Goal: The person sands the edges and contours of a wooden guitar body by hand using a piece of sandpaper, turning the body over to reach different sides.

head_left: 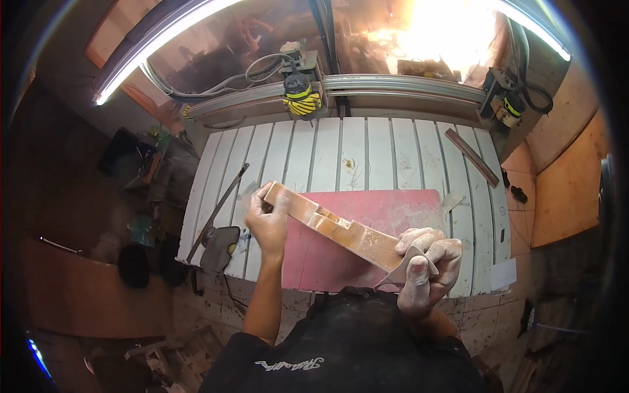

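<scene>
A long light-brown wooden piece (373, 245) with a stepped notch near its middle is held slantwise above a pink board. My left hand (267, 219) is closed around its far left end, thumb and fingers pinching it. At the near right end, my right hand (429, 265), whitened with dust, grips a thin, curled sheet of sandpaper (393, 278) between thumb and bent fingers. The fingers of that hand also touch the wood, and part of the sheet is hidden behind them.
The pink board (314, 268) lies on a white slatted table (367, 150). A long dark metal bar (219, 209) and a grey power tool (220, 249) are at the left. A brown strip (472, 157) lies far right. A machine rail with a spindle (298, 92) spans the back.
</scene>
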{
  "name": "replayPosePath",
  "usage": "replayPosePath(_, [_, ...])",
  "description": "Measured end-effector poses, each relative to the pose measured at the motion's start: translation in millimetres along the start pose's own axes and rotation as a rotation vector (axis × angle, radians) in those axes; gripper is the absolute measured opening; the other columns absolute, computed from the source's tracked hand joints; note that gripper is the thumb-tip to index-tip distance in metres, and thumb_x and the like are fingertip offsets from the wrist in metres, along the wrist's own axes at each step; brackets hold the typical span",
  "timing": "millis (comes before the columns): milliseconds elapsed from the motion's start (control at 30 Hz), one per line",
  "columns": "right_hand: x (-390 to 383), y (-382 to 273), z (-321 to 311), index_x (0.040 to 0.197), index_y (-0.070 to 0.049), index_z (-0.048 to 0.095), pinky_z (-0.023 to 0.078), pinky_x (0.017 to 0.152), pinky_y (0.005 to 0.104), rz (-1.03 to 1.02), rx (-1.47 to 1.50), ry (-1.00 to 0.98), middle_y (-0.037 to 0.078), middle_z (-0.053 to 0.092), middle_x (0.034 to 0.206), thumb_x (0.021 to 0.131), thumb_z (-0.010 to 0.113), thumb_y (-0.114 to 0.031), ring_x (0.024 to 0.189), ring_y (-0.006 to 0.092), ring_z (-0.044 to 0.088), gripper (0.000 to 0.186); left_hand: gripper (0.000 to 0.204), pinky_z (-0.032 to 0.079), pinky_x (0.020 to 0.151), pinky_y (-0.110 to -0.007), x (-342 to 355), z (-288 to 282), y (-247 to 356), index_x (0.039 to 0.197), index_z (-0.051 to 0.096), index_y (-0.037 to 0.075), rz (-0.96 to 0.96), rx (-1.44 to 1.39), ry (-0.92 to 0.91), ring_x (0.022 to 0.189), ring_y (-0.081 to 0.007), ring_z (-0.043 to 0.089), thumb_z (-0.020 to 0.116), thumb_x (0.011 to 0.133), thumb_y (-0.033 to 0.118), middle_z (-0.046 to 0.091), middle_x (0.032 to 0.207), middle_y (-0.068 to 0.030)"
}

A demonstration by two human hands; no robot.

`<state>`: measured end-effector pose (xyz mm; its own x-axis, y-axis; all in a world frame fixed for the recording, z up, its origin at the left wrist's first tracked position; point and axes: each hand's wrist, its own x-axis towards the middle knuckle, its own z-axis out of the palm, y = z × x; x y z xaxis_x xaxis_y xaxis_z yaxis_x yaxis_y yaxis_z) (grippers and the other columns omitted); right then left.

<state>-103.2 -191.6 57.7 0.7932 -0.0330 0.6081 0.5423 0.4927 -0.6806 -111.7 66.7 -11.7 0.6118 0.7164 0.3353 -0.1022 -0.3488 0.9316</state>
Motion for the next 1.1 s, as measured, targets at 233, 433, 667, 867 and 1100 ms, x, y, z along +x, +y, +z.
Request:
replayPosePath(233, [-3.6, 5.0, 4.0, 0.097, -0.007, 0.043, 0.052, 0.078, 0.0372, -0.041, -0.013, 0.013, 0.008, 0.056, 0.085, 0.098, 0.068, -0.008, 0.078, 0.0165, 0.056, 0.025, 0.029, 0.054, 0.081, -0.027, 23.9, -5.6, -12.2, 0.115, 0.065, -0.006, 0.023, 0.030, 0.069, 0.091, -0.0130, 0.066, 0.077, 0.095, 0.013, 0.069, 0.101, -0.0098])
replayPosePath(433, [4.3, 15.6, -4.0, 0.101, -0.006, 0.043, 0.053, 0.081, 0.0393, -0.060, -0.042, 0.083, 0.009, 0.056, 0.086, 0.101, 0.064, -0.008, 0.081, 0.0184, 0.058, 0.021, 0.082, 0.050, 0.100, -0.035, -32.8, 29.0, -23.5, 0.147, 0.034, -0.002, -0.361, -0.321, 0.005, 0.126, -0.0227, 0.053, 0.085, 0.087, 0.020, 0.050, 0.138, -0.0173])
replayPosePath(667, [32.5, 27.2, -52.2, 0.102, -0.007, 0.041, 0.052, 0.082, 0.0388, -0.057, -0.055, 0.050, 0.009, 0.054, 0.086, 0.106, 0.059, -0.014, 0.079, 0.0183, 0.059, 0.019, 0.053, 0.054, 0.094, -0.034, -7.2, 13.2, -7.8, 0.132, 0.057, -0.009, -0.101, -0.067, -0.071, 0.104, -0.0196, 0.068, 0.080, 0.092, 0.016, 0.070, 0.116, -0.0136])
replayPosePath(867, [44.1, 33.8, -85.9, 0.102, -0.009, 0.040, 0.051, 0.081, 0.0406, 0.001, 0.052, 0.175, 0.006, 0.052, 0.077, 0.108, 0.050, -0.015, 0.076, 0.0170, 0.058, 0.013, 0.048, 0.048, 0.107, -0.038, -9.8, 49.2, 8.3, 0.144, 0.052, -0.009, 0.163, -0.149, -0.084, 0.123, -0.0263, 0.064, 0.061, 0.103, 0.015, 0.066, 0.134, -0.0212])
replayPosePath(1100, [54.4, 48.3, -148.6, 0.096, -0.014, 0.042, 0.049, 0.083, 0.0400, 0.051, 0.016, 0.250, 0.000, 0.044, 0.076, 0.108, 0.046, -0.017, 0.073, 0.0144, 0.052, 0.014, 0.084, 0.033, 0.117, -0.054, -38.4, 45.0, -85.6, 0.145, 0.050, -0.001, 0.643, 0.523, -0.169, 0.133, -0.0391, 0.054, 0.059, 0.094, 0.066, 0.060, 0.139, -0.0192])
